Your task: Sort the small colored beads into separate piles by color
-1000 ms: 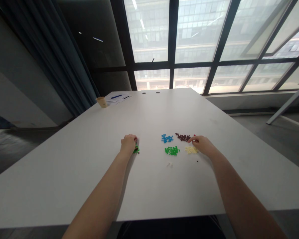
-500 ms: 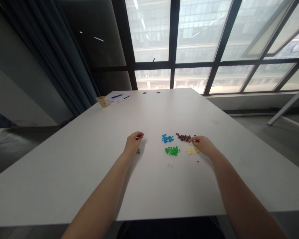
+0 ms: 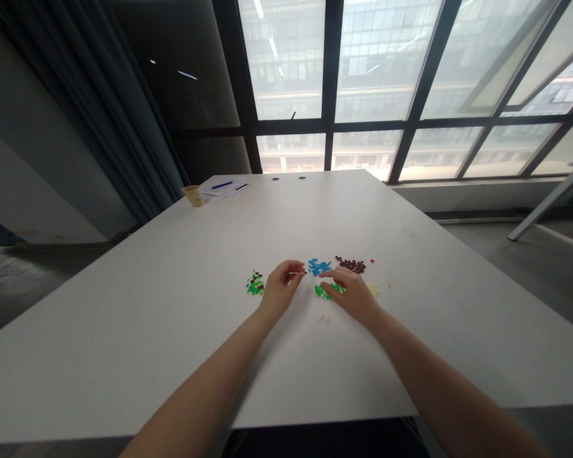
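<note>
My left hand [image 3: 281, 287] is closed in a pinch, with a tiny dark brown piece [image 3: 305, 273] at its fingertips. Thumb and forefinger of my right hand [image 3: 354, 294] are apart, hovering between the blue pieces [image 3: 319, 266] and the green pieces [image 3: 321, 292], and I make out nothing between them. It partly covers the green pile and the cream pieces [image 3: 374, 289]. Dark brown pieces [image 3: 353, 265] lie just beyond it. Left of my left hand is a mixed pile [image 3: 255, 284] of mostly green bits with some brown and blue.
Several whitish pieces [image 3: 324, 317] lie nearer me on the white table [image 3: 172, 356]. A red piece [image 3: 372, 261] and a yellowish one [image 3: 389, 286] sit at the right. Far left stand a paper cup [image 3: 194, 196] and papers with a blue pen [image 3: 222, 185].
My left hand has moved right from the mixed pile, uncovering it. My right hand has come left from the brown and cream pieces, and a brown piece now shows in my left fingertips.
</note>
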Demonstrator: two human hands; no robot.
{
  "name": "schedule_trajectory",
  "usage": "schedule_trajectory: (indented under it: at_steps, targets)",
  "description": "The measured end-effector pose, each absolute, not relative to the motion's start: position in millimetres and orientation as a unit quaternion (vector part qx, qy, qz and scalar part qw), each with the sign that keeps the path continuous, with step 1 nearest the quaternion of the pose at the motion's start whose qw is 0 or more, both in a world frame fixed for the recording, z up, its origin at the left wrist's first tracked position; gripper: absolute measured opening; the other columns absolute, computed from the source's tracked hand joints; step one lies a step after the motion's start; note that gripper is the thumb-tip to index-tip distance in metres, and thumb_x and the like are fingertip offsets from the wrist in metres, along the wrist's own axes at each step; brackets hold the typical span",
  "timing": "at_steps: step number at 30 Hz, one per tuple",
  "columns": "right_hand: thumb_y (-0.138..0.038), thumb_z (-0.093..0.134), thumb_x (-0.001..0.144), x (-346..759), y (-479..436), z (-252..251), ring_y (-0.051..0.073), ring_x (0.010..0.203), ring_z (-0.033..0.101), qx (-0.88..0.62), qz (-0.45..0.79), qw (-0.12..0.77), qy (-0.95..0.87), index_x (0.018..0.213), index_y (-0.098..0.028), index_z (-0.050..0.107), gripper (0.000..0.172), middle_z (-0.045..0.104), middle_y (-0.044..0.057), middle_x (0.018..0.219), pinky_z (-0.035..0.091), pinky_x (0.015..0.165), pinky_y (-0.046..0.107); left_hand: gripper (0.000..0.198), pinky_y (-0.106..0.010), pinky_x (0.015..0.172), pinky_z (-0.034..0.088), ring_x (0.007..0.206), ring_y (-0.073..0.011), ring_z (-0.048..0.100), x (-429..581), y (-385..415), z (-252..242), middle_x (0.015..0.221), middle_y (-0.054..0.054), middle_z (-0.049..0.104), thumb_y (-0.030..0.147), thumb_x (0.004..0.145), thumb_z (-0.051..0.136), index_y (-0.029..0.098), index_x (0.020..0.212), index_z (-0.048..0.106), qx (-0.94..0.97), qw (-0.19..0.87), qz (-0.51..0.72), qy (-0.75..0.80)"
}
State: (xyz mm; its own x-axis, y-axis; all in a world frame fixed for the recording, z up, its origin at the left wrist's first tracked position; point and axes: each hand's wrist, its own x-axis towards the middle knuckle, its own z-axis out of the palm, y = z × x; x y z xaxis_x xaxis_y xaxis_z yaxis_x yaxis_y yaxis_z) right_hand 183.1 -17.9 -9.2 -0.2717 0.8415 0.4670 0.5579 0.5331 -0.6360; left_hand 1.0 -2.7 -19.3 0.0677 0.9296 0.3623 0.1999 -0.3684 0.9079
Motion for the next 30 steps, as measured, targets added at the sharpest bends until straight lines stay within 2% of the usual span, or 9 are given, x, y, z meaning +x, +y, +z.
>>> schedule_trajectory:
  at_steps: [6,12,22,30]
  targets:
    - [-0.026,0.057,0.075,174,-24,-7,0.014,0.065,0.051,-0.44,0.148,0.446,-0.765,0.089,-0.02,0.065,0.016,0.06,0.003,0.072,0.04,0.059,0.025,0.02,-0.026,0.073,0.049,0.079,-0.0127,0.059,13,-14,-17,0.085,-0.005,0.061,0.026,0.074,0.058,0.017,0.091,0.056,0.64,0.417,0.519,0.383]
    - [-0.026,0.056,0.077,176,-23,-9,0.013,0.064,0.052,-0.423,0.151,0.467,-0.762,0.081,-0.021,0.067,0.013,0.058,0.002,0.067,0.04,0.059,0.025,0.019,-0.026,0.074,0.049,0.081,-0.0126,0.058,16,-17,-17,0.089,-0.005,0.059,0.027,0.074,0.058,0.018,0.09,0.056,0.646,0.421,0.514,0.376]
    - [-0.029,0.056,0.077,178,-23,-9,0.013,0.062,0.051,-0.423,0.145,0.471,-0.76,0.078,-0.021,0.068,0.015,0.058,0.002,0.064,0.04,0.057,0.025,0.011,-0.027,0.069,0.044,0.085,-0.0144,0.054,11,-16,-10,0.088,-0.005,0.059,0.029,0.076,0.055,0.02,0.079,0.061,0.739,0.281,0.469,0.393]
    - [-0.031,0.057,0.076,178,-22,-8,0.014,0.063,0.052,-0.431,0.14,0.472,-0.756,0.081,-0.021,0.068,0.016,0.059,0.002,0.066,0.041,0.058,0.025,0.013,-0.027,0.071,0.043,0.085,-0.0146,0.054,11,-17,-9,0.086,-0.004,0.059,0.03,0.079,0.052,0.02,0.078,0.06,0.748,0.271,0.466,0.388]
